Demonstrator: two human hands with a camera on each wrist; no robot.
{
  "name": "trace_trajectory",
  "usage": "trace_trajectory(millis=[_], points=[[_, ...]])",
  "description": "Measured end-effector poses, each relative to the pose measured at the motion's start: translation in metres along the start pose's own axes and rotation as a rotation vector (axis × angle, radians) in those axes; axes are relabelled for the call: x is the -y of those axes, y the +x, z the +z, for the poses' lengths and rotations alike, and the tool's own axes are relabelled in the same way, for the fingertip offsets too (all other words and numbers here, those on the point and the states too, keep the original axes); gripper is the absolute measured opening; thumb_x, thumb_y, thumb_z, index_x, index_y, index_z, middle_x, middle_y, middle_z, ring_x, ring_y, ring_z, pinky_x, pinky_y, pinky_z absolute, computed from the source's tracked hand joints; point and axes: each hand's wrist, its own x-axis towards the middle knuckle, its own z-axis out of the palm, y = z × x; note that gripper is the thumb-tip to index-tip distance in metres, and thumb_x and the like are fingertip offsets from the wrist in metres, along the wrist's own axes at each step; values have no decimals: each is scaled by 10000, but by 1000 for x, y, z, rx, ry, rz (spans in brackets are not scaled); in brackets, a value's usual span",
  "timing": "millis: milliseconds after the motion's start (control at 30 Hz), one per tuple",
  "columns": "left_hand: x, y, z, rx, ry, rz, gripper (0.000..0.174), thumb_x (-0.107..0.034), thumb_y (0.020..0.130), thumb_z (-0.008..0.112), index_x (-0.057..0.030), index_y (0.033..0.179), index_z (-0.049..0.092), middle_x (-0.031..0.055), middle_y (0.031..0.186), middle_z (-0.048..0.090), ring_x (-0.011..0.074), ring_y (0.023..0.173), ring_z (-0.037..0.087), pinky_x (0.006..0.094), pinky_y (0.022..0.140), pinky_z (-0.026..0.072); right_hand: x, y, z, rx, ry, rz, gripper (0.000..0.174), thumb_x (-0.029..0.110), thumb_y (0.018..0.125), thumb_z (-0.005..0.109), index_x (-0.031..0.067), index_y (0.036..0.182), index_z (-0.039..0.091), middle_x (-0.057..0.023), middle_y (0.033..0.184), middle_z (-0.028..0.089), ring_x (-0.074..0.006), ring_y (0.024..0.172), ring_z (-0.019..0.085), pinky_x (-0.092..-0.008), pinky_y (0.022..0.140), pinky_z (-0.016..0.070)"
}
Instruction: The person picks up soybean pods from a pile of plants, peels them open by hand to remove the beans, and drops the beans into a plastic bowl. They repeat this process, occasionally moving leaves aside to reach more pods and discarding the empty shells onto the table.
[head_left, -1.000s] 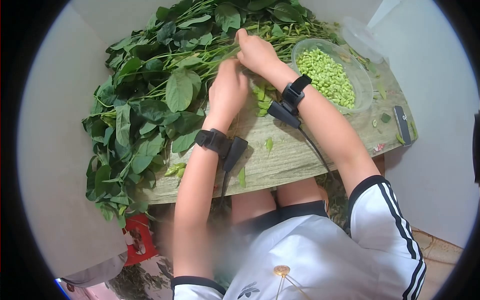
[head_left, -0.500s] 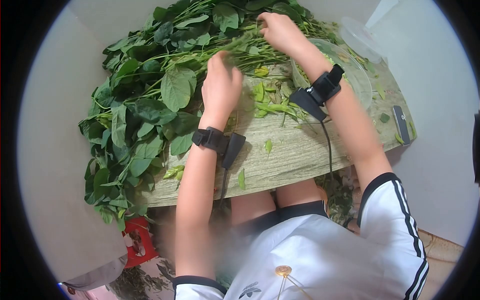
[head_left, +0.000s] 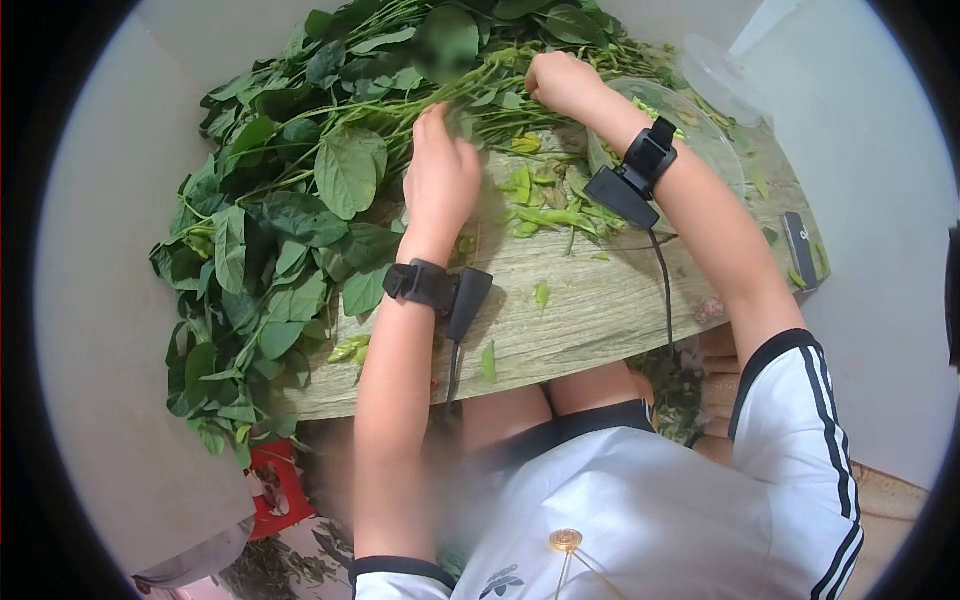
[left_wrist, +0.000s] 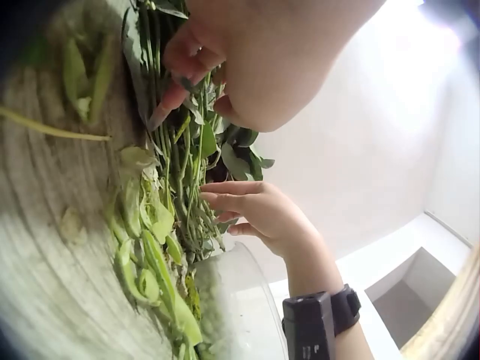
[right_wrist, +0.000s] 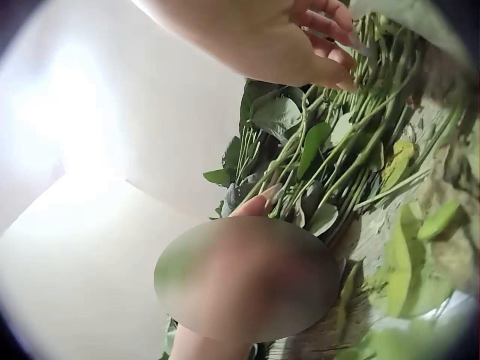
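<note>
Two hands work at the near edge of a heap of soybean stems [head_left: 500, 105], which lies across the far and left part of a wooden table [head_left: 590, 310], with its leaves [head_left: 300, 200] hanging over the left edge.

Left hand [head_left: 440, 180]: the palm faces down. The left wrist view shows its fingertips [left_wrist: 176, 71] curled in and pinching a few thin stems.

Right hand [head_left: 565, 80]: it sits further back and touches the same bundle. The fingers are bent with their tips among the stems. Cannot tell whether they actually close on one.

The hands are near each other but apart.

Empty pods [head_left: 545, 212] lie loose on the table between the two forearms, just in front of the stems.

A clear bowl [head_left: 722, 150] stands at the right, partly hidden by the right forearm.

A dark flat device [head_left: 803, 248] lies near the table's right edge. A small pale mark on it is too small to read.

A red stool [head_left: 275, 485] stands below the table's left corner.

The shirt is white with black stripes on the sleeve. A black logo [head_left: 497, 578] sits at the lower hem, and its lettering is not legible.
</note>
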Motion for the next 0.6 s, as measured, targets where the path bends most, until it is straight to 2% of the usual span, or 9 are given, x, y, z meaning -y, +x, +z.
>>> trace_trajectory(millis=[67,133,167,233,333,400,467,500,600], points=[[-1,-2,0,-1,4,9,417,-133,900,498,-32,1304,468,172,1329,501,355,1185,524,415,936,457,1,-4,-3,17,-18,-14,162,62,779,625,70,923,699,-156,950,686,-359,903,664,-445,768,542],[-3,-4,-2,-8,114,34,340,-133,895,516,-58,1225,549,139,1299,528,302,983,623,396,819,501,0,-8,-4,-200,-92,-165,118,104,770,672,95,886,696,-89,926,657,-325,947,632,-436,756,538],[-5,-5,-3,-7,111,39,340,-133,895,516,-58,1225,549,139,1299,528,302,983,623,396,819,501,2,-9,-3,-202,-96,-161,118,104,770,672,95,886,696,-89,926,657,-325,947,632,-436,756,538],[-12,-5,-8,-8,73,48,221,-100,879,541,-77,1077,638,93,1227,566,206,707,611,342,661,497,8,-7,2,-330,-179,-293,86,129,775,674,108,856,692,-41,910,622,-281,1004,593,-422,736,529],[-20,-6,-14,-74,-94,148,155,-63,864,558,-79,965,674,60,1165,579,133,571,514,289,575,448,18,-3,6,-306,-390,-366,76,112,791,641,117,843,695,-24,919,637,-260,1048,579,-417,747,522],[-21,-7,-15,-74,-124,163,152,-29,849,556,-72,918,684,55,1151,571,123,588,517,278,575,442,23,-2,12,-284,-414,-359,105,99,802,616,118,853,705,-31,942,647,-243,1049,580,-413,781,511],[-21,-8,-16,-62,-210,242,143,-26,842,549,-51,873,686,51,1002,613,108,558,497,285,556,432,25,0,23,-152,-435,-284,121,103,792,623,108,869,716,-42,968,655,-245,1049,577,-418,793,503],[-19,-7,-16,-62,-208,246,143,-26,842,549,-51,873,686,51,1002,613,108,558,497,285,556,432,25,0,21,-136,-423,-259,132,106,787,626,98,879,722,-47,986,659,-249,1044,579,-421,802,492],[-12,-8,-18,82,-262,225,151,-27,847,534,-11,830,683,34,865,647,77,557,522,260,515,440,19,-5,13,-203,-450,-281,121,103,781,629,96,861,720,-45,966,654,-251,1045,575,-421,805,477]])
